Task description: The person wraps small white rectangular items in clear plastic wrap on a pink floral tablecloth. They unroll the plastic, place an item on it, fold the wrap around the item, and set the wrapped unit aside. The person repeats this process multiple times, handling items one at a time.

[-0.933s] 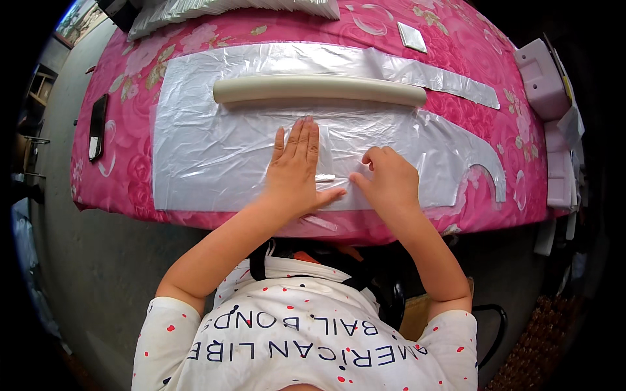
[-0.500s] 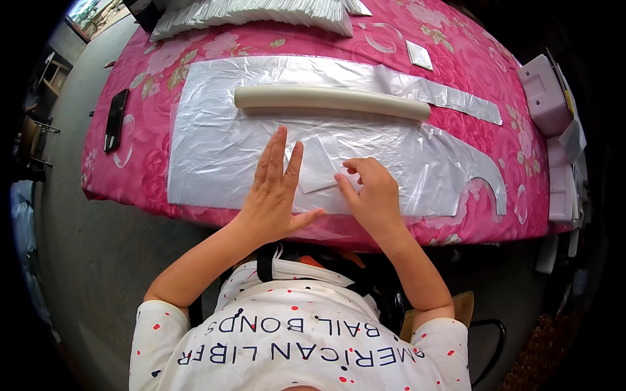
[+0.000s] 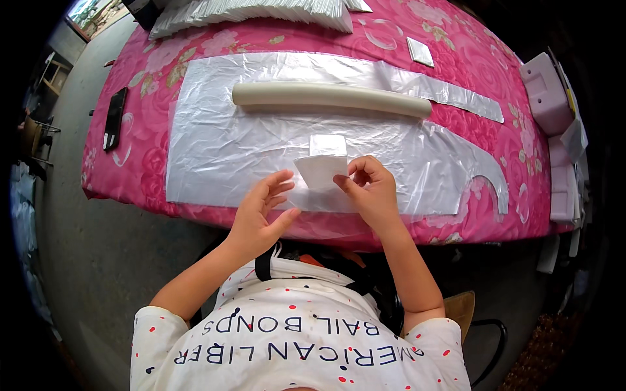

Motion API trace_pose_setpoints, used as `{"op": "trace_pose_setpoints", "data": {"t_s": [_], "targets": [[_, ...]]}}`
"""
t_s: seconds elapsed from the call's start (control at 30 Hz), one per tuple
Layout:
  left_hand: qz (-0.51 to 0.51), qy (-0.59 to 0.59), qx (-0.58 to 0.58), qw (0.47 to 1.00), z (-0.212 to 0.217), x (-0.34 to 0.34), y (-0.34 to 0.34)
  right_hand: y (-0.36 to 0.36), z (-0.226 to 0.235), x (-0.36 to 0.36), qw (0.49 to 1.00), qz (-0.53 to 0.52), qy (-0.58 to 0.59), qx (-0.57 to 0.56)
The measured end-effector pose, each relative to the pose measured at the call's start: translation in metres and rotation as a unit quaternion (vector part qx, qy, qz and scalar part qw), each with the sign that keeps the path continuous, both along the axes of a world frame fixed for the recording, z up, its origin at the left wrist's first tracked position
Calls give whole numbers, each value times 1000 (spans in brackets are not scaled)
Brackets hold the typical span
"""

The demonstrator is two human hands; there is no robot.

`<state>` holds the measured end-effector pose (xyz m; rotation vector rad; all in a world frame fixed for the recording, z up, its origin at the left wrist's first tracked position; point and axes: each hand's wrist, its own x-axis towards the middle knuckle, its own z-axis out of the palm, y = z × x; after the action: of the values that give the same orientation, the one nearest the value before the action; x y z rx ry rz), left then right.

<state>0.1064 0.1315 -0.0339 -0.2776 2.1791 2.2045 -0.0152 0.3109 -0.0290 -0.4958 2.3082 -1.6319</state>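
Observation:
My right hand (image 3: 372,192) pinches the edge of a small white folded sheet (image 3: 319,173) between thumb and fingers, raised and tilted. Just behind it lies a white square (image 3: 328,144); whether the two are joined I cannot tell. With fingers apart and nothing in it, my left hand (image 3: 262,214) hovers to the left of the sheet. Under both hands a silvery-white plastic bag (image 3: 208,143) is spread flat, its two handle strips pointing right. A long cream-coloured tube or roller (image 3: 332,99) rests across the bag, beyond my hands.
A pink flowered cloth covers the table (image 3: 147,166). A black phone (image 3: 116,118) lies at the left, and a thick stack of white folded sheets (image 3: 254,16) at the back. A small white packet (image 3: 420,52) sits back right. Pale pink containers (image 3: 546,98) stand along the right edge.
My left hand has drawn back toward me and its fingers have curled a little. The white sheet, flat before, is now lifted in my right hand.

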Motion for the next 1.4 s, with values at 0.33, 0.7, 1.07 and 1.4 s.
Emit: {"op": "trace_pose_setpoints", "data": {"t_s": [0.33,0.7,1.07,1.4], "targets": [[-74,-130,474,868,13,-1,24,27,21,40,965,161,146,-146],[-107,-33,420,901,2,9,28,30,18,51,988,54,81,-116],[-37,-10,222,974,14,14,34,15,13,51,984,12,-94,-153],[42,-30,160,986,13,13,29,17,12,47,939,36,-245,-238]]}}
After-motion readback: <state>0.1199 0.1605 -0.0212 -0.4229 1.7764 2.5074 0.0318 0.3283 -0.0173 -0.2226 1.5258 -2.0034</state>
